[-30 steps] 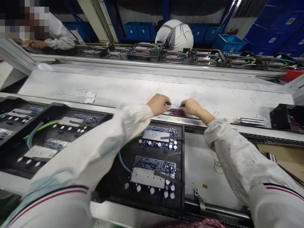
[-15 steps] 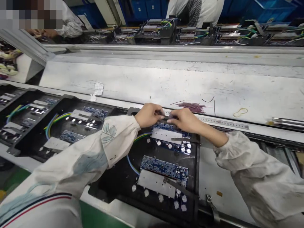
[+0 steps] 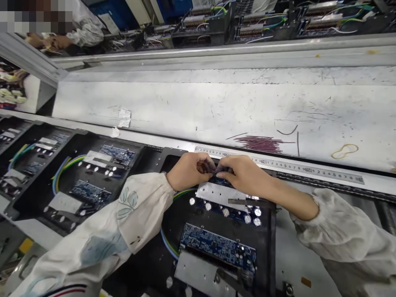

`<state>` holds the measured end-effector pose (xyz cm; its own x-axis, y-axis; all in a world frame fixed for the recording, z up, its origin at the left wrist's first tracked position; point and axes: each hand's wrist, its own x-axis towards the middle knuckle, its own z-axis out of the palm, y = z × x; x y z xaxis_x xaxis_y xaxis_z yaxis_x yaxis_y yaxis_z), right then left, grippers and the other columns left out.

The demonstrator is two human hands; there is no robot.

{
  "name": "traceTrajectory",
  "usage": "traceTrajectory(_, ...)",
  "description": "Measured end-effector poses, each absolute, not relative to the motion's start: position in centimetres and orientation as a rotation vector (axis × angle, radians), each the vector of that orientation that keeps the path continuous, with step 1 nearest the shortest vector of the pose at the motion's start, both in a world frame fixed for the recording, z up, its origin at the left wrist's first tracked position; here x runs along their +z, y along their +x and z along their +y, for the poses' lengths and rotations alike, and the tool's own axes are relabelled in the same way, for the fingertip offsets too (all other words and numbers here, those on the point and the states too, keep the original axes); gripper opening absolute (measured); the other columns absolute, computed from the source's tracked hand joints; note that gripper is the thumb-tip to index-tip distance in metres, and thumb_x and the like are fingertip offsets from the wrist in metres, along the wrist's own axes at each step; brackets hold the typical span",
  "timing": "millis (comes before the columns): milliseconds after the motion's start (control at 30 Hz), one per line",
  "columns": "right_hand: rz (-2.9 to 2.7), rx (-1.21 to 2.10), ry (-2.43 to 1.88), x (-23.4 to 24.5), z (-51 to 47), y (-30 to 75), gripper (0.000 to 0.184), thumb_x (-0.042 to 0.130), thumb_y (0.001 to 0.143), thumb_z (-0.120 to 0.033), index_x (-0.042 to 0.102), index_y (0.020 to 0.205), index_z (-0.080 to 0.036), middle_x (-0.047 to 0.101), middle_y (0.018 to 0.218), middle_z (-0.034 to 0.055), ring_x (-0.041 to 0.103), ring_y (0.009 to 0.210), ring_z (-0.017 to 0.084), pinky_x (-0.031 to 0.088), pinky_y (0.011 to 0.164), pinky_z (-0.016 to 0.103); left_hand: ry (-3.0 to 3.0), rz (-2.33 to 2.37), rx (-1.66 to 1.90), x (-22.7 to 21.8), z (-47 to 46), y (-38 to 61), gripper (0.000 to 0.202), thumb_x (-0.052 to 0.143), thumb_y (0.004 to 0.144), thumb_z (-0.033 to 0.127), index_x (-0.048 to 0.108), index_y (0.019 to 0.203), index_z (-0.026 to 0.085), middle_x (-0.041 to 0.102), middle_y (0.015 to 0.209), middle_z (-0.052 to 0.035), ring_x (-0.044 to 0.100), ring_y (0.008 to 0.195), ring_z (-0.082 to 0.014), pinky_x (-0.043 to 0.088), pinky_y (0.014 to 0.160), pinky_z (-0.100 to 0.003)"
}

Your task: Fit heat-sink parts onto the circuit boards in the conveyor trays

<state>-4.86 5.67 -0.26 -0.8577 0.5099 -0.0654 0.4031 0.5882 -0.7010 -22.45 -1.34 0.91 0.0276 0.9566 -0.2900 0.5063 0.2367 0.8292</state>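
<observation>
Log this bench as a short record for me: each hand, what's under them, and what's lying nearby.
Left hand: fingers pinched against the right hand's, anything held hidden
Right hand: fingers pinched against the left hand's
Under hands: blue circuit board with metal plate, in black tray
Nearby: ruler, dark red wire pieces, rubber band
</observation>
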Motion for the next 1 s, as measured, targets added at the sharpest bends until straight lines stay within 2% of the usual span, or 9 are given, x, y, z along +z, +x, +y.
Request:
traceTrajectory(167, -2.651, 1.280, -0.810, -0.3, 6.0, -4.7, 0.011, 0.062, 0.083, -0.025, 0.062, 0.074, -0.018, 0.060, 0.063, 0.0001, 0.050, 0.059, 0.012, 0.032, 0.056, 0.025, 1.313, 1.590, 0.591, 1.2, -1.1, -22.4, 0.014, 0.065, 0.063, 0.014, 0.061, 0.076, 0.015, 0.064, 0.064, 0.0012, 0.059, 0.060, -0.0095, 0.050, 0.056, -0.021)
traceTrajectory(333, -2.620, 1.376, -0.800, -0.5, 6.4, -4.8, 0.007, 0.060, 0.083, -0.023, 0.065, 0.081, -0.018, 0.065, 0.070, 0.0011, 0.057, 0.065, 0.013, 0.035, 0.056, 0.025, 1.295, 1.609, 0.555, 1.6, -1.1, -22.5, 0.014, 0.066, 0.063, 0.016, 0.062, 0.077, 0.014, 0.065, 0.066, 0.0001, 0.060, 0.060, -0.0104, 0.051, 0.056, -0.021)
traceTrajectory(667, -2.721, 1.243, -0.804, 0.1, 6.8, -5.0, 0.013, 0.057, 0.085, -0.024, 0.065, 0.078, -0.017, 0.064, 0.067, 0.0006, 0.051, 0.061, 0.011, 0.034, 0.055, 0.023, 1.353, 1.666, 0.541, 1.7, -1.2, -22.5, 0.012, 0.066, 0.067, 0.015, 0.064, 0.078, 0.015, 0.065, 0.069, -0.0005, 0.061, 0.062, -0.0101, 0.050, 0.057, -0.020)
traceTrajectory(1000, -2.690, 1.239, -0.795, -0.2, 6.8, -4.8, 0.013, 0.057, 0.083, -0.024, 0.068, 0.082, -0.018, 0.068, 0.071, 0.0000, 0.057, 0.064, 0.011, 0.037, 0.057, 0.023, 1.407, 1.686, 0.557, 1.7, -1.2, -22.3, 0.007, 0.065, 0.068, 0.015, 0.063, 0.075, 0.015, 0.064, 0.067, 0.0009, 0.058, 0.059, -0.0075, 0.048, 0.055, -0.017)
